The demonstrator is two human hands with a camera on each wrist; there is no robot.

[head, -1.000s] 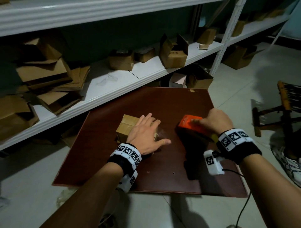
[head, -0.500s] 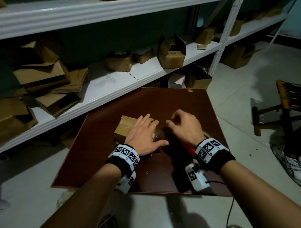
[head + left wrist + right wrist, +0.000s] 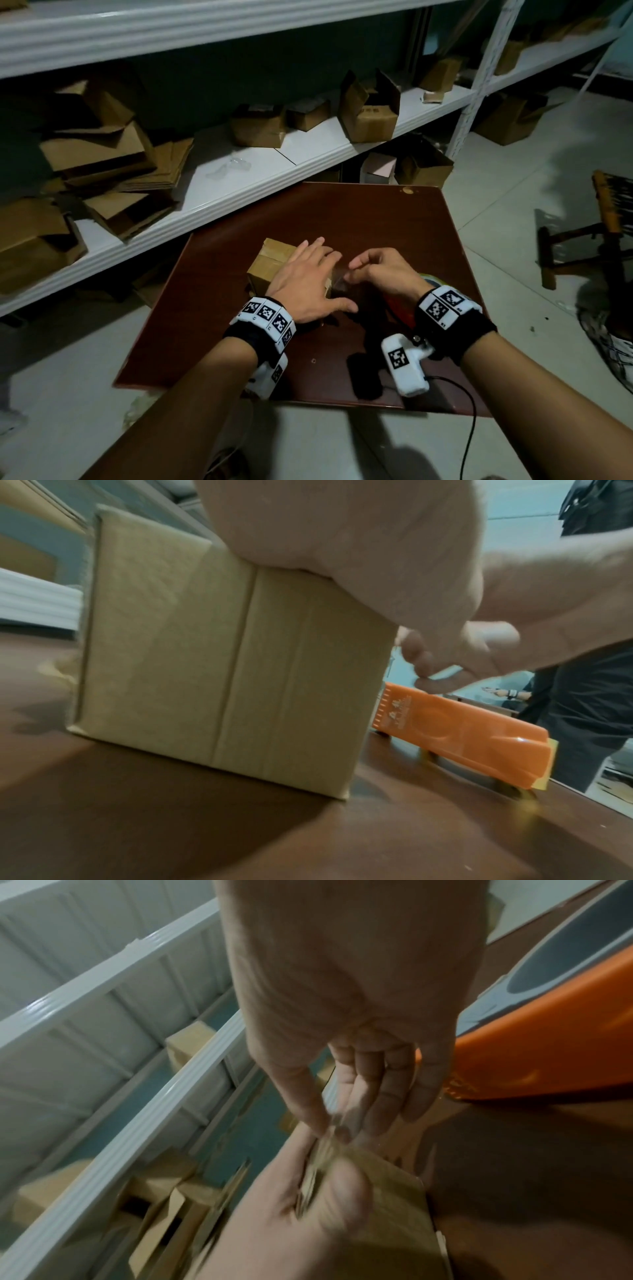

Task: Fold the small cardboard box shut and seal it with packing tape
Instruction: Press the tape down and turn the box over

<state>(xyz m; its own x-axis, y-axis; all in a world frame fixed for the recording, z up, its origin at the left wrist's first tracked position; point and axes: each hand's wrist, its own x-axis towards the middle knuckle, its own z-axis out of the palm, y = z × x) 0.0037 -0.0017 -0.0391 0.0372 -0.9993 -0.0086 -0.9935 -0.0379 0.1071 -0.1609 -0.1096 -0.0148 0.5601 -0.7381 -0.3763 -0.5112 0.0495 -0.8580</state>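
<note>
Moving in from the right over the last second, the right hand is no longer carrying the orange tape dispenser; that tool is now lying on the desk just beside the box, under the wrist. Right now the right hand's thumb and forefinger are closing in a pinch at the box's right edge, and they look to be nipping the clear tape there, though the film is too faint and blurred to say for sure. The left hand is lying flat, fingers straight and spread, pressing down on top of the small cardboard box, which is sitting mid-desk with its flaps folded closed. Sealing looks well under way, by my reading. To do this step well, the left palm should be keeping the flaps pinned so the seam cannot spring up, while the right hand is drawing the tape end taut and smoothing it down the side wall, rubbing out wrinkles from the seam outward.
</note>
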